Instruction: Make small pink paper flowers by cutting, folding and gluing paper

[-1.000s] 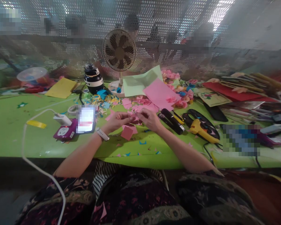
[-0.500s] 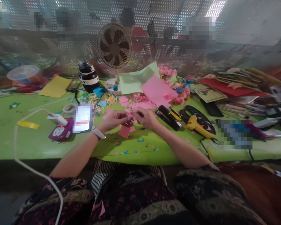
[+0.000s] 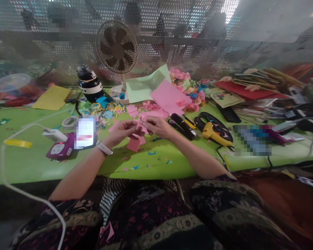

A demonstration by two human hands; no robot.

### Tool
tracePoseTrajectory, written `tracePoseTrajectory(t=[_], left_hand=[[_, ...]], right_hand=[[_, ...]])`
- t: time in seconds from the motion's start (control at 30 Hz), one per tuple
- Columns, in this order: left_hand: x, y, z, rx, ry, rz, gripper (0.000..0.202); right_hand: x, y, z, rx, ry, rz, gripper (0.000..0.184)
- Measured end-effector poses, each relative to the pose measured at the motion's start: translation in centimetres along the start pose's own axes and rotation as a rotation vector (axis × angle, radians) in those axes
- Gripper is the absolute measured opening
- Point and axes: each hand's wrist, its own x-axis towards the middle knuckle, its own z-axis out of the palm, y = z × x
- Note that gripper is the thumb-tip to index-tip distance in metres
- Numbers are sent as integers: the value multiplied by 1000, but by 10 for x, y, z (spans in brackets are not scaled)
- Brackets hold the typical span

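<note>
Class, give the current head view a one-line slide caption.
Left hand and right hand pinch a small pink paper piece over a green table, a round fan standing beyond.

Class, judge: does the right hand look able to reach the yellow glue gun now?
Probably yes: the yellow glue gun lies uncovered beyond the black stapler, though the right hand is busy with pink paper.

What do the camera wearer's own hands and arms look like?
The left hand and right hand are ungloved, with forearms bare below dark, floral-patterned sleeves. A white band circles the left wrist; no band shows on the right.
</note>
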Motion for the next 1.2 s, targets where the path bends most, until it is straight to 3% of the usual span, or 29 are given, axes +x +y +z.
tracePoseTrajectory(t=[0.1,0.2,0.33,0.43,0.53,0.77,1.2], left_hand=[[0,-1,0,48,-7,-29,49],[0,-3,-2,62,28,-30,48],[2,-3,-8,8,139,-20,44],[4,-4,-10,-52,196,-22,41],[5,-4,-11,-84,202,-16,41],[8,-7,-10,-113,203,-1,44],[13,-14,-10,-178,243,52,38]], right_hand=[[0,-1,1,-47,5,-9,39],[2,-1,-10,-104,-13,55,34],[4,-4,-37,-450,85,194,22],[2,-7,-44,-811,-84,398,13],[1,-9,-38,-998,-259,551,20],[0,-7,-35,-1074,-265,588,47],[2,0,-40,-1115,-353,573,36]])
